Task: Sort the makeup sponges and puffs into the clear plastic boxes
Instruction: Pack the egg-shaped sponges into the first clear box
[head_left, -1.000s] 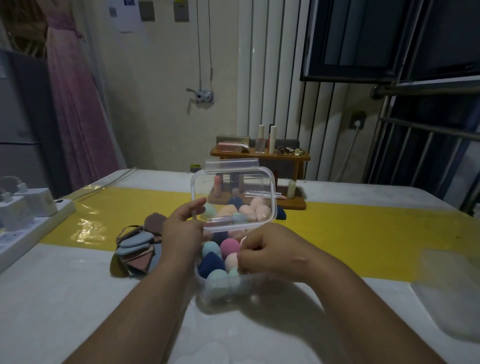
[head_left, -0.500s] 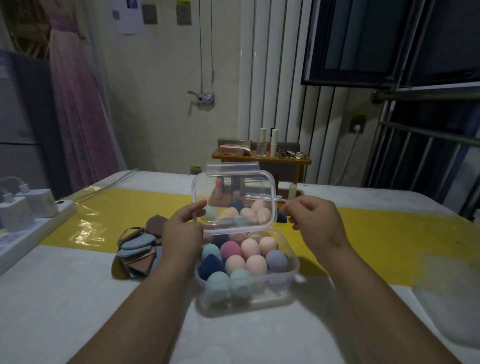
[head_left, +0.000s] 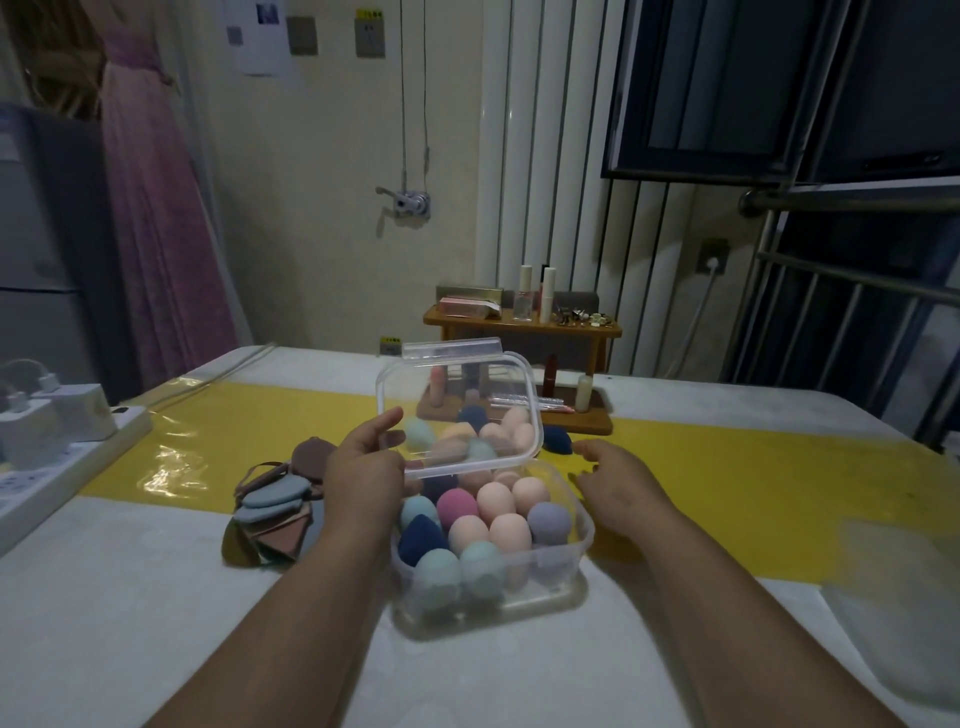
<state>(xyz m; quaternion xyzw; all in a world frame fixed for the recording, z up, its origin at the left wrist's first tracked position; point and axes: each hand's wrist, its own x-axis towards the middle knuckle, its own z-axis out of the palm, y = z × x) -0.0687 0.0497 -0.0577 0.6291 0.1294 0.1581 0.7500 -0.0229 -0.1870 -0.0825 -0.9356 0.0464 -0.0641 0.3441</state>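
Note:
A clear plastic box (head_left: 566, 577) stands in the middle of the table, packed with several egg-shaped sponges (head_left: 493, 519) in pink, teal, navy and lilac. My left hand (head_left: 363, 467) grips the left edge of its hinged clear lid (head_left: 457, 384) and holds it tilted up. More loose sponges (head_left: 470, 434) lie behind the box and show through the lid. A dark blue sponge (head_left: 557, 440) sits on the yellow strip behind the box. My right hand (head_left: 613, 483) hovers right of the box, fingers relaxed and empty, near that sponge. Flat puffs (head_left: 275, 509) are piled to the left.
A wooden cosmetics rack (head_left: 519, 332) stands at the back of the table. A white power strip with chargers (head_left: 57, 436) lies at the left edge. Another clear plastic piece (head_left: 893, 639), blurred, lies at the right front. A yellow strip (head_left: 753, 483) crosses the table.
My right hand came out of the box, rose beside the lid, then dropped to the right of the box with fingers stretched out. The left hand keeps the lid up.

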